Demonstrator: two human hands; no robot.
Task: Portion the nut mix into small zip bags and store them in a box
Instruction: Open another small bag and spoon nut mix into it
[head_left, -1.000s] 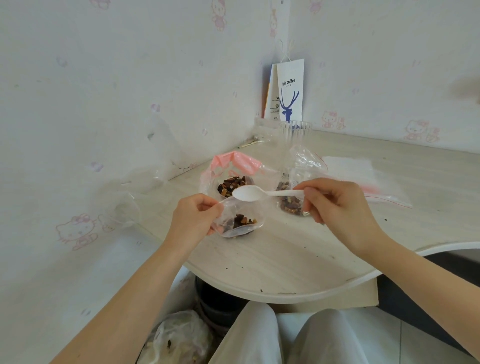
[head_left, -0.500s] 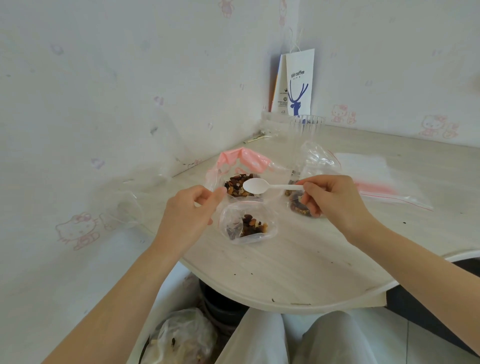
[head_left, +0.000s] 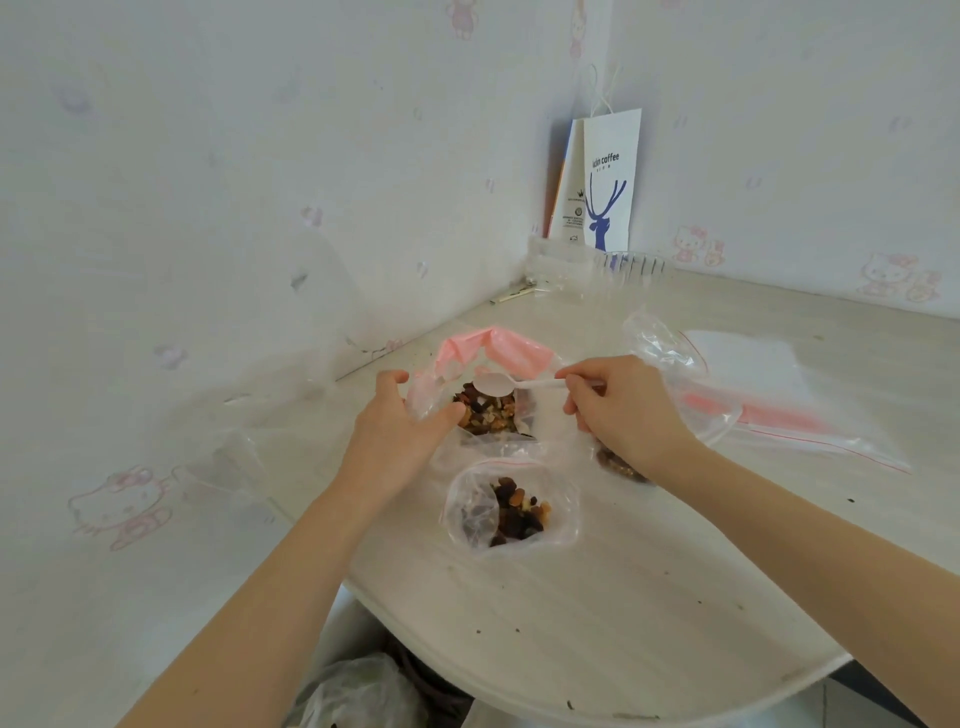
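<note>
— Handling of the nut mix (head_left: 491, 418)?
— Loose, light, quick to roll away; better lifted by spoon than by fingers; sitting now in the big bag (head_left: 519, 356) with the pink zip rim, mid-desk, just behind the small bag (head_left: 511, 506)
— And the bags themselves?
— Thin, limp, slippery film; no standing up unaided; best pinched at the zip rim, where stiffest; likely to fold closed if let go
— State of the left hand (head_left: 395, 431)?
— Curled round the left edge of the big bag's mouth, thumb pressed on the plastic close to the nuts; holding that mouth wide
— And the right hand (head_left: 623, 415)?
— Closed in a pinch on the handle of the white plastic spoon (head_left: 491, 385); bowl apparently empty, hovering just over the mix; light and probably a bit bendy, so shallow scoops advisable
— The small bag?
— Lying on the desk (head_left: 597, 623) nearest the body, mouth seemingly unzipped, a modest heap of mix inside; touched by neither hand
— Anything else?
— A second small bag (head_left: 623, 470), half hidden under the right wrist; flat empty bags (head_left: 779, 400) off to the right; what looks like a clear box (head_left: 631, 265) well back in the corner, beside a paper bag (head_left: 608, 182); contents impossible to tell
</note>
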